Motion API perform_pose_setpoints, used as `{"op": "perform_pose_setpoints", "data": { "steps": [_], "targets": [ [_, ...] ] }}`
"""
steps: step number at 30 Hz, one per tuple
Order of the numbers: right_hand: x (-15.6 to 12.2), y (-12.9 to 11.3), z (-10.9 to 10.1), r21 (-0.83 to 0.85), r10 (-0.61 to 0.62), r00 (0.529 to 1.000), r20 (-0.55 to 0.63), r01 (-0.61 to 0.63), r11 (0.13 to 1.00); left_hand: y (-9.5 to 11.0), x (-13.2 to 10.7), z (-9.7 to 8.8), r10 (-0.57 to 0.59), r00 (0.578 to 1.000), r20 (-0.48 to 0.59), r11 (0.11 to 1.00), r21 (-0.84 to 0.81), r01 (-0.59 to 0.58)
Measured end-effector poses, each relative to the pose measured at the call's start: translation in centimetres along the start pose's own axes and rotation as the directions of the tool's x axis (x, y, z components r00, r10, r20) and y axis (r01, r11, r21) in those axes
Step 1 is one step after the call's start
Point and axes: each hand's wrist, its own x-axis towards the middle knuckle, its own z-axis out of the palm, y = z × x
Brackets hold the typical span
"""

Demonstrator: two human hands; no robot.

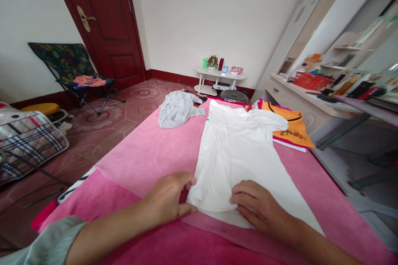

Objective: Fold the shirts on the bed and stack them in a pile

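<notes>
A white short-sleeved T-shirt (255,149) lies spread on the pink bed cover, its left side folded inward over the body. At the lower left corner of that fold is my left hand (169,196). Its thumb and fingers are apart, with the tips touching the cloth edge. My right hand (261,207) rests at the shirt's hem, fingers curled on the folded layer and pinching its edge; the thumb is mostly hidden. Beyond my hands, a crumpled grey garment (178,109) lies left of the shirt. A yellow-orange garment (290,126) tops a folded pile on the right.
The pink bed cover (149,145) reaches toward a white stand (217,73) with small items. A folding chair (74,70) with clothing stands left, near a dark red door (105,20). A dresser (311,99) with a red basket (311,80) and bottles borders the right.
</notes>
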Motion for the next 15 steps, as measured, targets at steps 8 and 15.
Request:
{"op": "perform_pose_setpoints", "data": {
  "steps": [8,15],
  "targets": [
    [-0.8,-0.3,-1.7,0.015,0.060,0.996,-0.059,-0.059,0.998,1.9,-0.2,-0.4,0.229,0.973,-0.016,0.899,0.386,-0.205],
    [-1.0,-0.6,-2.5,-0.002,0.091,0.988,0.128,-0.092,0.996,3.4,0.1,0.0,0.271,0.929,0.254,0.729,0.576,-0.370]
  ]
}}
